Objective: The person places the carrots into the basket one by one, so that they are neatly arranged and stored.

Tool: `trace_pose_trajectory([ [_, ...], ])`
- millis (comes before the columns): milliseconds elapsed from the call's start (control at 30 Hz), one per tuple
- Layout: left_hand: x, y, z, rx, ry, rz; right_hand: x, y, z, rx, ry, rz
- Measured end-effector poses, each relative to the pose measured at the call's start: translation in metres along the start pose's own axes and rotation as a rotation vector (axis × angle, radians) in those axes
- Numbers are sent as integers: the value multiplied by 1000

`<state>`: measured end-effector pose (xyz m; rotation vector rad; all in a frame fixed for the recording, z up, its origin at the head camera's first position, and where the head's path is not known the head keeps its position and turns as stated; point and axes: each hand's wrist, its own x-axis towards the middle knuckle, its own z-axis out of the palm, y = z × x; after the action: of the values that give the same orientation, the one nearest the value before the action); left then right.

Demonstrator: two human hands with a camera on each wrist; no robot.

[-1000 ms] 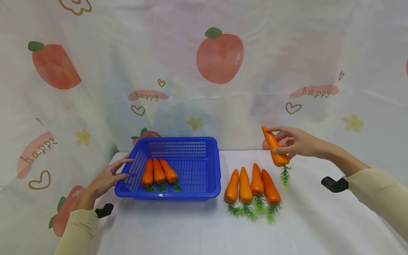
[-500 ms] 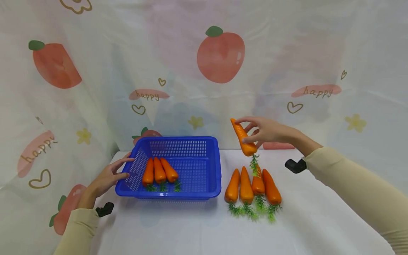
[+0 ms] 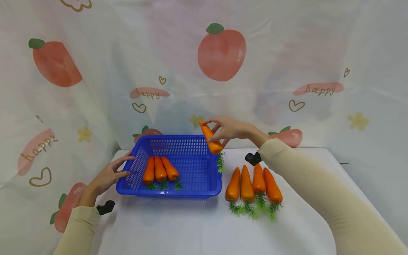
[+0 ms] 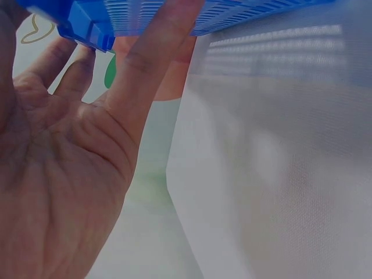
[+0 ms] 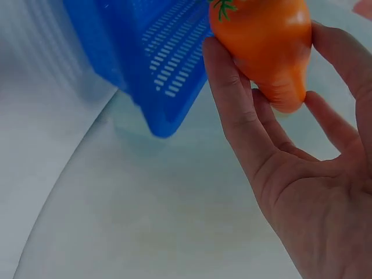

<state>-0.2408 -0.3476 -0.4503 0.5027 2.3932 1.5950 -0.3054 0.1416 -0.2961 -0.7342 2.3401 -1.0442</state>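
My right hand (image 3: 227, 127) pinches an orange carrot (image 3: 210, 138) with a green leafy top, above the right rim of the blue plastic basket (image 3: 172, 193). The carrot's thin tip points up and to the left, and its leaves hang down. In the right wrist view my thumb and fingers hold the carrot (image 5: 261, 40) from both sides, close to the basket wall (image 5: 125, 58). Three carrots (image 3: 160, 170) lie side by side in the basket's left part. My left hand (image 3: 106, 177) rests on the basket's left rim, its fingers spread and fairly straight.
Several carrots (image 3: 247, 187) lie in a row on the white table (image 3: 178, 226), right of the basket, tips toward the back. A pale cloth (image 3: 178, 53) printed with fruit hangs behind and at the left. Each wrist carries a small black device (image 3: 253, 158).
My right hand has carried the carrot left, from beyond the row on the table to above the basket's right rim. My left hand stays on the left rim.
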Motion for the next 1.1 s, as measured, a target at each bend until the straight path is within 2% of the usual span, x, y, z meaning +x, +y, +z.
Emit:
trace_pose_trajectory([
  [500,1,0,-2,22,2,6,74,-3,53,121,-107,71],
  [733,3,-1,0,9,3,-18,97,7,79,157,-155,124],
  [1100,1,-1,-1,4,6,-35,128,21,110,215,-226,234],
])
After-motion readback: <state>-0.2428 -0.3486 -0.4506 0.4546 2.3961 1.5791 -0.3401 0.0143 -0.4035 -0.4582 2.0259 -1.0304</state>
